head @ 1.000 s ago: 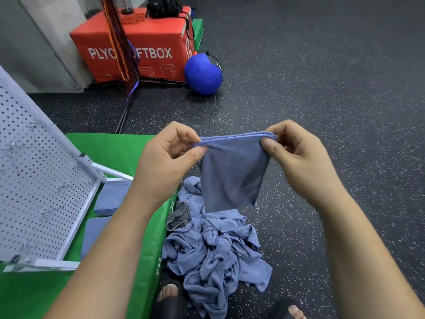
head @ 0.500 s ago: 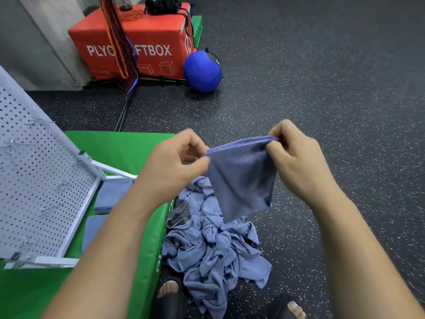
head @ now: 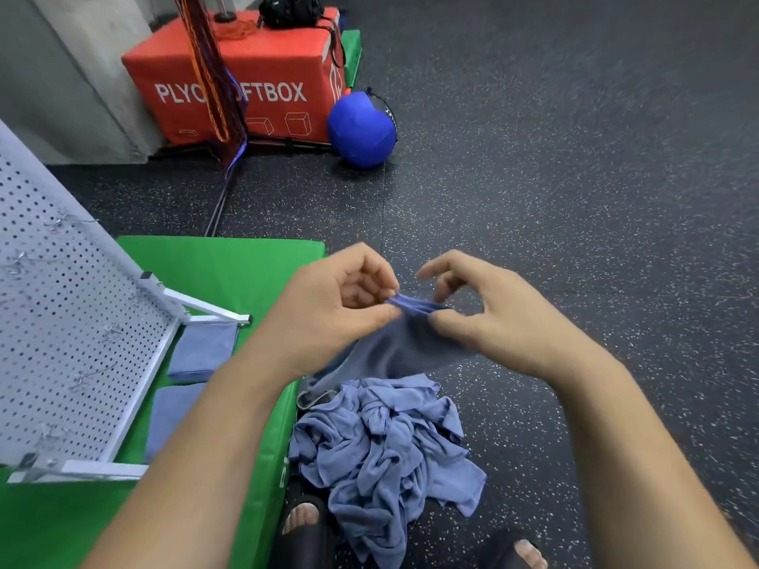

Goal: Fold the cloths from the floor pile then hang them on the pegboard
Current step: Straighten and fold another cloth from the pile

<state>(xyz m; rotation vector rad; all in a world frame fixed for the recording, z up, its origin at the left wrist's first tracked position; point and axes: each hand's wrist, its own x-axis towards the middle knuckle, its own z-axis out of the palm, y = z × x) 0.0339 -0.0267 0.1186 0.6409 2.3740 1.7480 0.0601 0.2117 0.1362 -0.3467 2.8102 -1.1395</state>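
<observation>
Head view: near the feet (head: 304, 523), a crumpled pile (head: 382, 445) of blue-grey cloths lies on the dark floor (head: 575, 240), many left to fold. Just above it, the left hand (head: 328, 310) and right hand (head: 493, 322) pinch the bunched top edge of one soft, half-folded cloth (head: 394, 347). Farther left, two folded cloths (head: 201, 351) lie on a green mat (head: 230, 264) under the white pegboard (head: 61, 322), where none visibly hangs.

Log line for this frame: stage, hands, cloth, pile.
stage: folding | left hand: pinches cloth top edge | right hand: thumb on cloth, grip unclear | floor pile: below hands
</observation>
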